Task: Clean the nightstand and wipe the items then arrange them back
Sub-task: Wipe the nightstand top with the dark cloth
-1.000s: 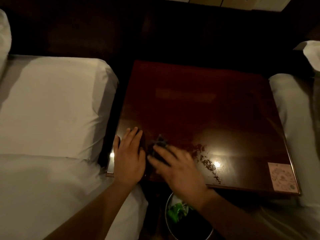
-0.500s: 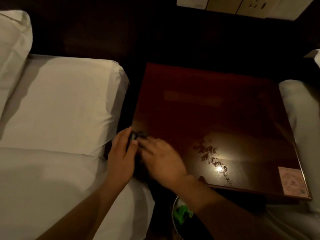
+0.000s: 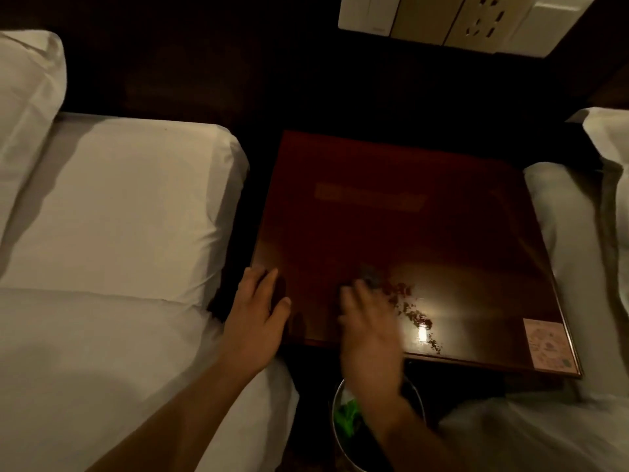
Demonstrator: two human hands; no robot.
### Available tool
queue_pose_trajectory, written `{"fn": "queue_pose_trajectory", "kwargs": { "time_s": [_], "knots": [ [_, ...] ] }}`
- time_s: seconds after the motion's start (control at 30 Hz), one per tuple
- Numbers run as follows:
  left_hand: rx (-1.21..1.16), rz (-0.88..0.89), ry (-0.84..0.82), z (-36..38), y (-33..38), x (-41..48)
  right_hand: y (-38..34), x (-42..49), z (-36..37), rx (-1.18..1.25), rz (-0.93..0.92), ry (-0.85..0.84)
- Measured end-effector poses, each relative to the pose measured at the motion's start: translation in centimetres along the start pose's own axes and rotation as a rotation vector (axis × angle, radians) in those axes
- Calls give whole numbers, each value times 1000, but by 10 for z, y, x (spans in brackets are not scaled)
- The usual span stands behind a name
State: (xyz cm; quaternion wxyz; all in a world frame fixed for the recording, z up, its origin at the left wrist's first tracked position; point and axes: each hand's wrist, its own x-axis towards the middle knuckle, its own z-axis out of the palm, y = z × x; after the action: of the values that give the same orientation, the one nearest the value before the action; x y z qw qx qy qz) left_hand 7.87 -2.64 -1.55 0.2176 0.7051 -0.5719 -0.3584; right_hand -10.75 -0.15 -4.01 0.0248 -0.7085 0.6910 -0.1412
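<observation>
— Red-brown gloss top: nightstand (image 3: 391, 216), between left bed (image 3: 119, 216) and right bed (image 3: 561, 233), both white. Dim room; socket panel (image 3: 476, 18) on far wall. Hands?
— Left hand (image 3: 257, 315) flat on near left corner, fingers straight, holding nothing. Right hand (image 3: 369, 330) blurred, near middle, fingertips on dark cloth (image 3: 371, 277).
— Pinching it?
— Cannot tell. Crumbs (image 3: 413, 313) just right of cloth.

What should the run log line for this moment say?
stage: wiping nightstand top | left hand: flat on front-left corner | right hand: presses dark cloth beside crumbs
</observation>
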Motion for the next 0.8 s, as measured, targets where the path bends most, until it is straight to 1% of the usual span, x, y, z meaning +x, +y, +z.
{"fn": "queue_pose_trajectory", "kwargs": {
  "time_s": [0.07,0.1,0.17,0.2,0.23,0.33,0.47,0.53,0.57,0.63,0.7,0.73,0.8],
  "knots": [
    [39,6,2,3,1,2,-35,7,13,77,-169,-38],
    [46,-4,0,4,1,3,-40,15,16,103,-235,-83],
    [48,-10,1,4,-1,3,-21,30,17,60,-385,-174],
    [50,-6,2,5,-1,3,-4,33,11,36,-423,-191],
    [50,-4,0,5,0,2,17,32,5,33,-410,-188],
    [92,2,-11,8,-1,0,94,7,-23,23,-220,-82],
    [256,20,-10,12,-1,0,214,-13,-66,-41,157,-42],
    [308,23,10,16,2,0,249,2,-69,-84,303,5],
    [322,15,18,17,4,0,258,15,-66,-120,334,23],
    [329,-7,37,20,8,1,258,48,-50,-112,371,49],
    [323,-29,42,20,10,2,222,77,-29,-75,369,74],
    [327,-33,38,20,11,2,194,84,-21,-71,288,62],
    [347,-31,22,19,12,2,125,80,-12,-12,32,45]
  ]
}}
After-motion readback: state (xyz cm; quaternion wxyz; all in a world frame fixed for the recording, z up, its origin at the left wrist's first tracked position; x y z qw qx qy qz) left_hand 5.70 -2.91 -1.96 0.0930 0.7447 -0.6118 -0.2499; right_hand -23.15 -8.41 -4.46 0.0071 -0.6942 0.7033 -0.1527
